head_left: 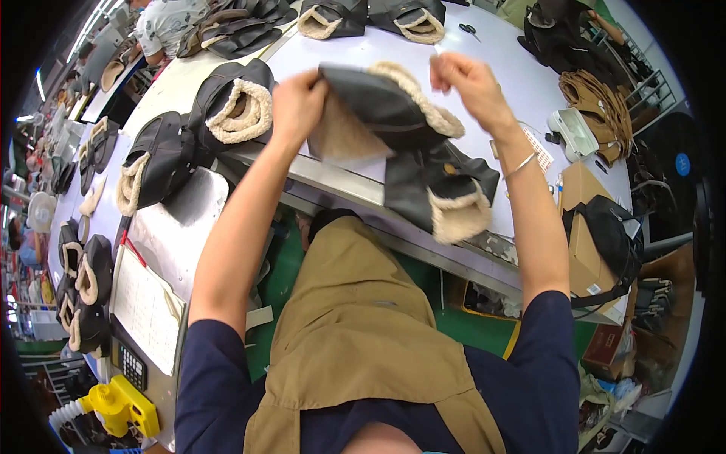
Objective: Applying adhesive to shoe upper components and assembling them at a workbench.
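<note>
On my feed from the head camera, the left hand [297, 110] has its grip closed, fingers and thumb pinching one end of a black leather piece with cream fleece lining and a thick fleece rim [378, 106]. That piece is held up over the near edge of the white tabletop [533, 102], its lower part blurred. I see the right hand [475, 87] raised just beyond the fleece rim, apart from it, fingers curled toward the thumb; blur keeps me from telling how far open its grip is or whether it pinches anything. Below lies a second black leather piece with a cream fleece opening [446, 189], overhanging the tabletop's front edge. To the left I make out two more fleece-lined black leather pieces [162, 155]; black-handled scissors [470, 30] lie toward the far side.
</note>
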`<state>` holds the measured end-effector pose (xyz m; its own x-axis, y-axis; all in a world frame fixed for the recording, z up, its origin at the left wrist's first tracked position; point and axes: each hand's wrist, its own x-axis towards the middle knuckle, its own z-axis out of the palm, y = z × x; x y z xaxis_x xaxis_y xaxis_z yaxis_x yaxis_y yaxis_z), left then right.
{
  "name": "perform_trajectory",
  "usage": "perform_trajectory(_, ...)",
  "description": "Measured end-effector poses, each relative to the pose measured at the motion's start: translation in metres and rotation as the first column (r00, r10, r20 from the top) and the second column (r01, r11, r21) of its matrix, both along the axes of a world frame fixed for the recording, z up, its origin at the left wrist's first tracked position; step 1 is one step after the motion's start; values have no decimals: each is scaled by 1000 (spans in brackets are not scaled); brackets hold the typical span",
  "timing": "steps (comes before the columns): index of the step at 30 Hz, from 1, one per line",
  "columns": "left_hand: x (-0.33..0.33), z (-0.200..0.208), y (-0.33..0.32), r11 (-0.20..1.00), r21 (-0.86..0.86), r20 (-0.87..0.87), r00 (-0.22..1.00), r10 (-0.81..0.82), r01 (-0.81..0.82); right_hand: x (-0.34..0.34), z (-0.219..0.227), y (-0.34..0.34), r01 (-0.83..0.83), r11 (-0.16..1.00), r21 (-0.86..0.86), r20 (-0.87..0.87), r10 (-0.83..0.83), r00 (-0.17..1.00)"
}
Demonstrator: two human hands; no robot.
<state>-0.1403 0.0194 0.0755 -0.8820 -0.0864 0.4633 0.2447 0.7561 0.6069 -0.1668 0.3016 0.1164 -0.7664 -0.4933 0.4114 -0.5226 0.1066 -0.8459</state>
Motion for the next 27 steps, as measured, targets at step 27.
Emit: perform_trajectory(27, -102, 42, 5, 994, 111, -58, 998, 18, -11, -7, -50, -49, 521, 853, 40, -571, -408, 712)
